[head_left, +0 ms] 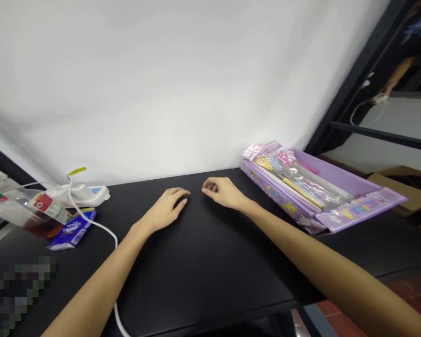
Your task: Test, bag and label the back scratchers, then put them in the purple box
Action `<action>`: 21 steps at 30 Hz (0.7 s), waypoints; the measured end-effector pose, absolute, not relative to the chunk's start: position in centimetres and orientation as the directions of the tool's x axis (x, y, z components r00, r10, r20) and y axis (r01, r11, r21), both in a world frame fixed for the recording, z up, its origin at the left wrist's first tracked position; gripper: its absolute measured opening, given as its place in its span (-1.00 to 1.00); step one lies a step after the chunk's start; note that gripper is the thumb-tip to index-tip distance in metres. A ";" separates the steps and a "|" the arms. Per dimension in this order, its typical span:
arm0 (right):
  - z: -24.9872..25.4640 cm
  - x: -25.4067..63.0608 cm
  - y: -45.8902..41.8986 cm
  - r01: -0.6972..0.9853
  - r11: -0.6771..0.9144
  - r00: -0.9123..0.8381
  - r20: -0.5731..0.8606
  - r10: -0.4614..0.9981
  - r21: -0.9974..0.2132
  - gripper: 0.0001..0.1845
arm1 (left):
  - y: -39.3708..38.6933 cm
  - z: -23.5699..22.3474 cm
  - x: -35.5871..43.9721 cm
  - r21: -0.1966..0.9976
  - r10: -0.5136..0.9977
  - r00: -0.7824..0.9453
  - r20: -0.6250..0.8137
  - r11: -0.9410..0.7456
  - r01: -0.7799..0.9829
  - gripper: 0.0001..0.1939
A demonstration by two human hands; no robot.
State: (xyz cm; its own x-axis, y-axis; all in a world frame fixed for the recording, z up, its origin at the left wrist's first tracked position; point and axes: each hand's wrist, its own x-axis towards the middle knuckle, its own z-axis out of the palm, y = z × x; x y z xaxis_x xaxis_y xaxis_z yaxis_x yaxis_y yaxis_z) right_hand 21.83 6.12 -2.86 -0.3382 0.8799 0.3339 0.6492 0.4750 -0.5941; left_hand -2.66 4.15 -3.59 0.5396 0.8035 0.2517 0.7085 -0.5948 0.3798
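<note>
Above the middle of the black table (203, 267), my left hand (165, 208) is low, its fingers stretched forward and its thumb apart. It holds nothing. A short gap to the right is my right hand (225, 192), with its fingers curled in toward the thumb and nothing visible in them. The nearest thing to it is a purple patterned box (284, 201), open at the top. Clear plastic packets (303, 175) with slim coloured items lie inside the box. A white cable (103, 228) runs down the table and passes under my left forearm.
On the left are a tilted plastic bottle (35, 213) with brown liquid, a blue packet (73, 230) and a white power strip (94, 195). A white sheet (196, 93) hangs behind the table. Far right, past a dark metal frame, are another person's arm (398, 77) and a cardboard box (395, 189).
</note>
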 end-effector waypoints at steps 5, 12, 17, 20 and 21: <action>-5.0 22.2 5.9 0.691 0.512 -0.374 0.353 0.857 -0.510 -0.86 | 3.7 -5.1 -3.0 0.313 0.764 0.565 0.313 -0.644 0.698 -0.63; -5.1 22.6 5.1 0.711 0.547 -0.439 0.328 0.836 -0.443 -0.84 | 3.1 -4.9 -2.1 0.200 0.755 0.573 0.320 -0.645 0.738 -0.64; -5.0 22.9 4.7 0.687 0.580 -0.477 0.330 0.815 -0.438 -0.84 | 3.2 -5.2 -2.1 0.186 0.752 0.567 0.336 -0.643 0.743 -0.65; -4.8 23.1 4.5 0.675 0.596 -0.500 0.324 0.803 -0.436 -0.84 | 3.3 -5.3 -2.1 0.203 0.766 0.551 0.331 -0.628 0.751 -0.64; -4.8 23.1 4.5 0.670 0.601 -0.505 0.326 0.799 -0.435 -0.84 | 3.3 -5.4 -2.2 0.204 0.768 0.552 0.325 -0.626 0.752 -0.63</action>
